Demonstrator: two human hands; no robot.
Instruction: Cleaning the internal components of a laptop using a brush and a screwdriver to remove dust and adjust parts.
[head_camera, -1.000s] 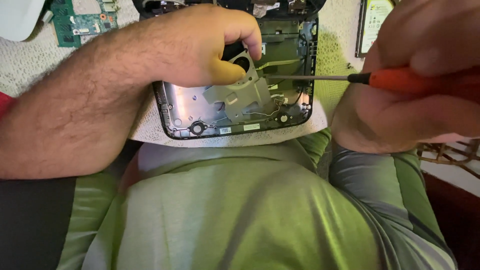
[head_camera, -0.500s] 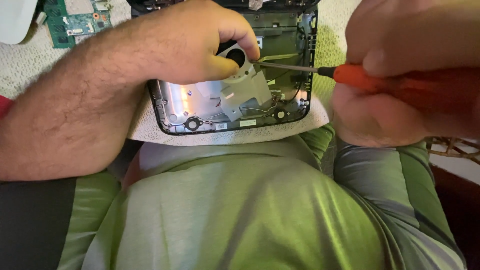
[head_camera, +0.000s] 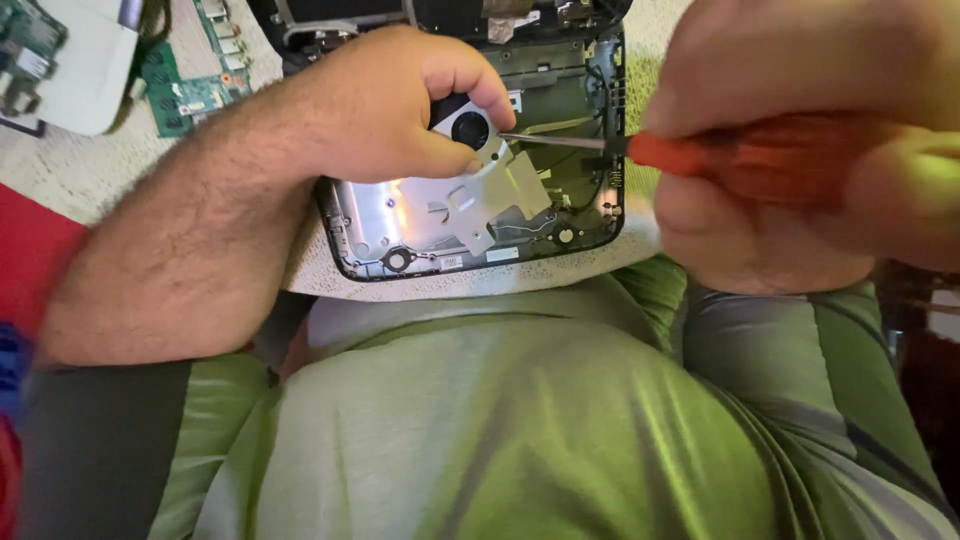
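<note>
Left hand (head_camera: 385, 110) curled, fingers pinching round cooling fan (head_camera: 470, 130) inside opened device shell (head_camera: 480, 225). Right hand (head_camera: 800, 150) wrapped tight around orange-handled screwdriver (head_camera: 720, 160), metal shaft level, tip at fan's edge. Fan joined to pale metal bracket (head_camera: 495, 195), sitting mid-shell. Shell rests on person's lap, near edge against green shirt (head_camera: 520, 420). Beyond, top left: green circuit board (head_camera: 190, 85) lying beside white panel (head_camera: 85, 70) on pale surface.
</note>
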